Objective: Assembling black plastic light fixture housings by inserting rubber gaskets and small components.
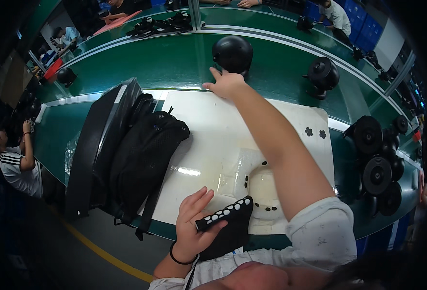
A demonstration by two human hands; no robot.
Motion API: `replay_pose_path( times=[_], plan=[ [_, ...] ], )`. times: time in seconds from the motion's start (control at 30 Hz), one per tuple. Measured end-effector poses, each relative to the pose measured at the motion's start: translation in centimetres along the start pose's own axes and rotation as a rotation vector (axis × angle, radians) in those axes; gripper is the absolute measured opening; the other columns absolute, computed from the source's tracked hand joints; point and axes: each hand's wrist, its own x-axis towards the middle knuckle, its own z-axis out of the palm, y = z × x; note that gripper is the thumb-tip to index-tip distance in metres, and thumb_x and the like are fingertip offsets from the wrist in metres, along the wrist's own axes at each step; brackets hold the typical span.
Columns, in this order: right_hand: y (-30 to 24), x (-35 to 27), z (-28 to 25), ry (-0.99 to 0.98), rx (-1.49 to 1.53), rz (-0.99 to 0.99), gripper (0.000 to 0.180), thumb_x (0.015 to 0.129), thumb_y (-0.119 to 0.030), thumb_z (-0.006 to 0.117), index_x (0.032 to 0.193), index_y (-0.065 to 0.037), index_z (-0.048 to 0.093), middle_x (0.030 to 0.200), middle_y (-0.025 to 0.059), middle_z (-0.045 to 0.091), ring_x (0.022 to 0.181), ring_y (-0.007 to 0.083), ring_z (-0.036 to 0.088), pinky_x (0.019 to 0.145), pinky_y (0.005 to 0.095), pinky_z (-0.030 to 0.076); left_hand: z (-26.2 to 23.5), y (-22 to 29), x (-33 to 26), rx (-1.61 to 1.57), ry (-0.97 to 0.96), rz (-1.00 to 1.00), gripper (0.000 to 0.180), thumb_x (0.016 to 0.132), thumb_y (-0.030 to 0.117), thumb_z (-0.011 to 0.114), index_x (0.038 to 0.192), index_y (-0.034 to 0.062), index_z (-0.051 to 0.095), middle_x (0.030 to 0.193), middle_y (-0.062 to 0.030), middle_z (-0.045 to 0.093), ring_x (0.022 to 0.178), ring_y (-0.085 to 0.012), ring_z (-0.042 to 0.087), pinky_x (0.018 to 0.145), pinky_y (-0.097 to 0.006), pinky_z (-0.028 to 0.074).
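Nearest the camera, your pale shirt point(322, 232) fills the lower edge, one sleeve wrapping the upper part of your outstretched right arm. Beyond it spreads the green worktop point(58, 121), largely covered at the centre by a white board point(199, 121). To your left, a black bag point(148, 150) lies aslant over the board's edge, just beside a long dark case point(92, 150). A cluster of black round parts point(377, 174) stands to your right, several showing disc-like faces. At the far left, a co-worker point(17, 164) wears a white top with dark stripes. Past the board, on a far green worktop point(141, 67), sits a glossy black ball-shaped thing point(232, 53); a smaller black rounded device point(323, 75) stands well apart from it, farther right. Your right hand point(227, 84) overlaps the lower edge of the ball-shaped thing, thumb and forefinger spread apart; whether it touches cannot be told, as its other fingers are partly hidden. Your left hand point(194, 227), low over the near side of the board, pinches a black strip point(225, 212) between thumb and fingers; a row of white dots runs along it. Two dark flower-shaped pieces point(309, 131) lie near the board's right edge. Smallest are the black oval pads point(246, 185), set around a pale round outline.
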Motion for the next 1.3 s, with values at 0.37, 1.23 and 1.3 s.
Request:
replay_pose_path(
  times=[0.37, 1.23, 1.3],
  plan=[
    [8.7, -10.7, -10.1, 0.142, 1.124, 0.073, 0.030, 0.084, -0.035, 0.053, 0.088, -0.005, 0.059, 0.069, -0.0011, 0.054, 0.059, 0.0072, 0.049, 0.054, 0.0198, 0.039, -0.1, 0.3, -1.0, -0.528, -0.211, -0.163, 0.043, 0.061, -0.003, 0.073, 0.101, -0.0007, 0.056, 0.104, -0.0169, 0.060, 0.096, -0.0256, 0.059, 0.082, -0.030, 0.045],
    [4.5, -35.6, -8.1, 0.569, 0.468, -0.762, 0.018, 0.064, -0.016, 0.070, 0.081, -0.011, 0.063, 0.113, 0.0027, 0.054, 0.106, 0.0223, 0.044, 0.080, 0.0345, 0.032, 4.0, 7.7, -2.3, -0.363, -0.033, -0.140, 0.010, 0.068, 0.001, 0.070, 0.073, -0.0010, 0.061, 0.062, -0.0054, 0.059, 0.053, -0.0104, 0.054, 0.049, -0.022, 0.041],
    [4.6, -35.8, -7.5, 0.712, 0.393, -0.805, 0.016, 0.063, -0.014, 0.069, 0.078, -0.011, 0.064, 0.107, 0.0017, 0.057, 0.103, 0.0209, 0.046, 0.078, 0.0326, 0.032, 4.3, 7.6, -2.3, -0.376, -0.005, -0.138, 0.010, 0.069, 0.001, 0.070, 0.074, -0.0007, 0.062, 0.062, -0.0050, 0.059, 0.053, -0.0104, 0.053, 0.048, -0.023, 0.041]
  ],
)
